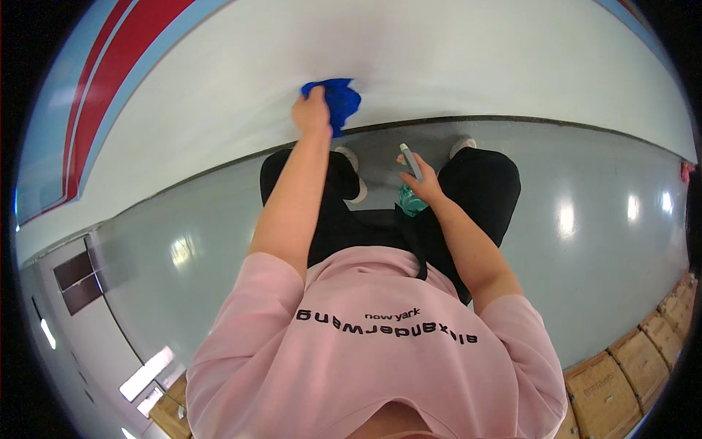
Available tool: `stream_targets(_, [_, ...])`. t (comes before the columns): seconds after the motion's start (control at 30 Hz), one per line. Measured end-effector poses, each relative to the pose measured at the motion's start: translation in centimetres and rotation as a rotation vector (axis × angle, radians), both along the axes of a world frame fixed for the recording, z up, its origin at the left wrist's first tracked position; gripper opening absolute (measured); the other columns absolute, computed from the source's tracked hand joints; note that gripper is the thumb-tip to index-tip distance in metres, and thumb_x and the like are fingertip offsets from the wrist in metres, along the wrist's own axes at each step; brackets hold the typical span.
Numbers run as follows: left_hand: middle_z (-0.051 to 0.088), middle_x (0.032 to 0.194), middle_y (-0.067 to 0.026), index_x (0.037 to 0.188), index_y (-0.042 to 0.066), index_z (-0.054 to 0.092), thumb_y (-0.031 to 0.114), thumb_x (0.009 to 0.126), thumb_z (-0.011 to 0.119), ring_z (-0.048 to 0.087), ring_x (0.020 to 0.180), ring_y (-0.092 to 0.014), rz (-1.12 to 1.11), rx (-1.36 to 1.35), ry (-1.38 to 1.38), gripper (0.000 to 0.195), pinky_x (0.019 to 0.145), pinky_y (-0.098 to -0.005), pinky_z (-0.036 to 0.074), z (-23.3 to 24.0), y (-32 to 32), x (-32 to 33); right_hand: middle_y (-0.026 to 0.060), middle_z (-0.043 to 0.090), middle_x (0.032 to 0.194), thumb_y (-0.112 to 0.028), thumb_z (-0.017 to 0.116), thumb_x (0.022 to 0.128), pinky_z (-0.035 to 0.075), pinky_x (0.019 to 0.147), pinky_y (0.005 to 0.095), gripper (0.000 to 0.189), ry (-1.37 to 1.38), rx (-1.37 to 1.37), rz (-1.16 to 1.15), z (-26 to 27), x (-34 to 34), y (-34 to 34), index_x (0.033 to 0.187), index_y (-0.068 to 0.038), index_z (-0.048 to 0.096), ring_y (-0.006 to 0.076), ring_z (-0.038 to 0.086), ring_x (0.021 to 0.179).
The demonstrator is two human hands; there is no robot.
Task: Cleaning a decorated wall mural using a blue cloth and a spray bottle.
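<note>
My left hand (pixel 311 112) grips a blue cloth (pixel 343 101) against the lower part of a white wall (pixel 417 66), just above the dark strip where wall and floor meet. In my right hand (pixel 425 178) is a spray bottle (pixel 412 200) with a grey and pale green trigger head and a translucent green body. My fingers wrap round its head, and the bottle hangs low between my bent knees. The cloth and the bottle are apart.
Grey glossy floor (pixel 576 247) spreads to both sides. Wooden crates (pixel 606 392) line the lower right, with another wooden box (pixel 173 409) at the lower left. Red and blue stripes (pixel 118 71) mark the wall at upper left. A small red thing (pixel 686 172) lies at the far right.
</note>
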State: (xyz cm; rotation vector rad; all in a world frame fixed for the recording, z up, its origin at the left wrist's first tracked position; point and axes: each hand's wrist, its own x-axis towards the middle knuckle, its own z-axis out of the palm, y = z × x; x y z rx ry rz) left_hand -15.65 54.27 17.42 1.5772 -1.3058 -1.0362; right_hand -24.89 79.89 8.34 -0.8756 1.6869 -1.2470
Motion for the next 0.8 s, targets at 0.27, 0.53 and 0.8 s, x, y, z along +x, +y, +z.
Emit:
stream_targets(0.27, [0.065, 0.08, -0.0228, 0.084, -0.007, 0.064, 0.029, 0.071, 0.061, 0.063, 0.076, -0.035, -0.142, 0.115, 0.184, 0.038, 0.07, -0.0426, 0.046, 1.5, 4.7, -6.5, 0.0126, 0.061, 0.112, -0.012, 0.063, 0.076, 0.041, 0.092, 0.0365, 0.04, 0.007, 0.066, -0.01, 0.0, 0.2, 0.2, 0.115, -0.01, 0.054, 0.0292, 0.057, 0.109])
stream_targets(0.53, [0.067, 0.081, -0.0186, 0.083, -0.005, 0.066, 0.024, 0.072, 0.066, 0.063, 0.075, -0.028, -0.099, 0.021, -0.046, 0.031, 0.069, -0.0398, 0.047, -1.3, -2.2, 3.9, 0.0128, 0.061, 0.112, -0.013, 0.062, 0.077, 0.041, 0.09, 0.037, 0.039, -0.004, 0.105, 0.01, -0.5, -0.3, 0.2, 0.114, -0.011, 0.054, 0.0304, 0.057, 0.109])
stream_targets(0.8, [0.066, 0.08, -0.0214, 0.082, -0.005, 0.066, 0.029, 0.072, 0.066, 0.063, 0.079, -0.032, -0.02, 0.103, -0.365, 0.036, 0.072, -0.0393, 0.047, -2.0, -6.5, 9.0, 0.013, 0.061, 0.109, -0.012, 0.062, 0.077, 0.043, 0.087, 0.0374, 0.039, 0.034, 0.052, -0.037, -0.9, 0.0, -0.3, 0.115, -0.014, 0.054, 0.0311, 0.059, 0.103])
